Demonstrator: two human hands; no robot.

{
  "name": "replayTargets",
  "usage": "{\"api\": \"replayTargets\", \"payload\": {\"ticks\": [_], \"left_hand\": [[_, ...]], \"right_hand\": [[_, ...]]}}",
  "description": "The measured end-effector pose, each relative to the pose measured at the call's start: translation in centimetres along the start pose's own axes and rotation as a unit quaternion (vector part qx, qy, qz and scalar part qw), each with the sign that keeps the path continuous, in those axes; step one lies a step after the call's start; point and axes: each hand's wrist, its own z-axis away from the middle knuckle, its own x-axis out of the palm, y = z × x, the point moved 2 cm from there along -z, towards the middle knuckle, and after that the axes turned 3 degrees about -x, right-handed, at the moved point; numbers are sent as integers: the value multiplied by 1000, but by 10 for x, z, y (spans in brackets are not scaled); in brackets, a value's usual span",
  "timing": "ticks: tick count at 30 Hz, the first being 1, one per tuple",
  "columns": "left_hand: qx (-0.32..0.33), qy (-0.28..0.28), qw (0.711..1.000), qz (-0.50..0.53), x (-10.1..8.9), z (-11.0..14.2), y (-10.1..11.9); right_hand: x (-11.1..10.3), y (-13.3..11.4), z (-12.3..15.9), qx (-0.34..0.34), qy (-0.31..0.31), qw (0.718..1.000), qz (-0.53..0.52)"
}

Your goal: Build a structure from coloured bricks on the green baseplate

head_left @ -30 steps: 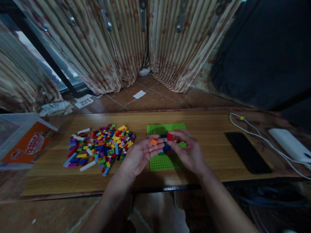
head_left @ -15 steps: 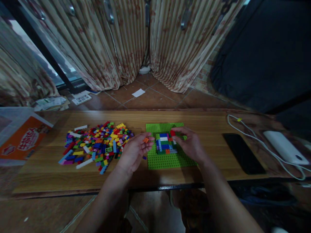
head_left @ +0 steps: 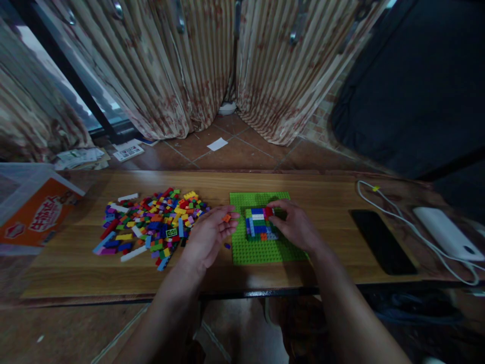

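Observation:
My left hand (head_left: pixel 212 230) is turned palm up between the loose bricks and the baseplate, holding a small orange brick (head_left: pixel 227 218) at its half-curled fingers. A green studded baseplate (head_left: pixel 250 255) lies in front of me, bearing a low block of blue, white, green and orange bricks (head_left: pixel 259 226). At the top right corner of that block is a red brick (head_left: pixel 269 211), pinched between the thumb and fingers of my right hand (head_left: pixel 295 222). My right fingers hide the block's right edge, so I cannot tell whether the red brick is pressed down.
Mixed loose bricks (head_left: pixel 151 222) spread over the left of the wooden table (head_left: pixel 326 192). A stray dark blue brick (head_left: pixel 227 245) lies beside the baseplate. To the right are a black phone (head_left: pixel 382 242), a white power bank (head_left: pixel 447 232) and its cable. A clear plastic box (head_left: pixel 22 174) stands far left.
My right hand has lowered the red brick from just above the block to its top right corner. My left hand stays nearly still with the orange brick. The view has shifted slightly.

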Motion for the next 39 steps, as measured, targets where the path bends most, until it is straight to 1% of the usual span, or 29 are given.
{"api": "replayTargets", "payload": {"ticks": [8,12,18,23,30,36,39], "left_hand": [[1,-2,1000,-8,-1,3,2],[0,2,1000,-4,-2,2,3],[-3,5,1000,-3,-1,4,5],[-1,0,1000,-4,-2,6,6],[-2,7,1000,-6,-3,7,7],[4,0,1000,-5,-3,6,7],[4,2,1000,-7,-4,5,7]], "right_hand": [[0,-4,-1,-7,9,999,33],[0,-4,-1,-19,-7,1000,5],[2,-1,1,-9,-12,1000,-28],[1,-2,2,-3,3,1000,-23],[2,-2,2,4,-1,1000,-20],[1,-2,3,21,-26,999,-5],[-1,0,4,25,-18,999,-22]]}}
